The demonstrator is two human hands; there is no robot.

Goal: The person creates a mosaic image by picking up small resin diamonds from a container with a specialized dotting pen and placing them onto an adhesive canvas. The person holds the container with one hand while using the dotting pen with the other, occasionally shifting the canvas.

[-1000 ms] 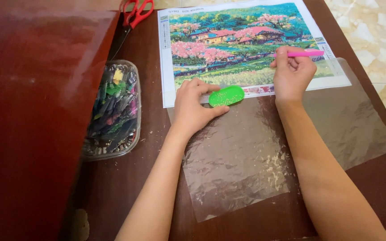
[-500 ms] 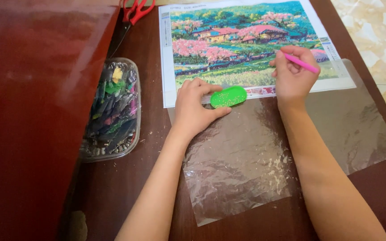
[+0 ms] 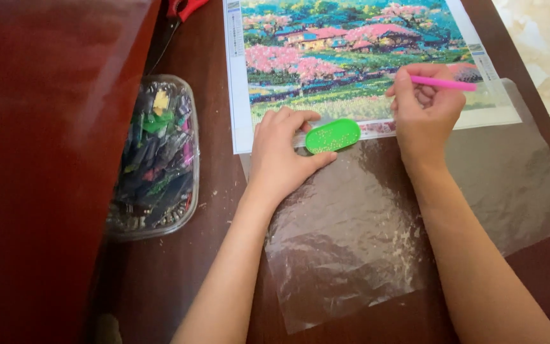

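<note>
Far left there's a big dark reddish panel (image 3: 39, 159) taking up that whole side of the view, can't really tell what it is. Next to it sits a clear plastic container (image 3: 155, 159) stuffed with little bags in all sorts of colours, resting on the brown tabletop (image 3: 224, 191). Just above that, at the top edge, you can see the red handles of a pair of scissors (image 3: 183, 7).

Moving over, the left hand (image 3: 281, 156) lies flat-ish at the lower edge of the picture canvas (image 3: 351, 57), which shows pink trees and houses. Its fingers (image 3: 291, 119) are curled loosely around the left end of a small green oval tray (image 3: 332, 136) with tiny beads in it, thumb under it and fingertips above, so it's steadying the tray rather than lifting it. The tray sits right on the canvas's bottom border, touching the hand.

Below both wrists there's a crinkly clear plastic sheet (image 3: 364, 236) spread on the tabletop, running under both forearms.

Then the right hand (image 3: 424, 108), just beside the tray on the right, is clenched around a pink pen (image 3: 444, 83). The pen sticks out to the right from the fingers, over the canvas's lower right part. Its tip is hidden by the hand.
</note>
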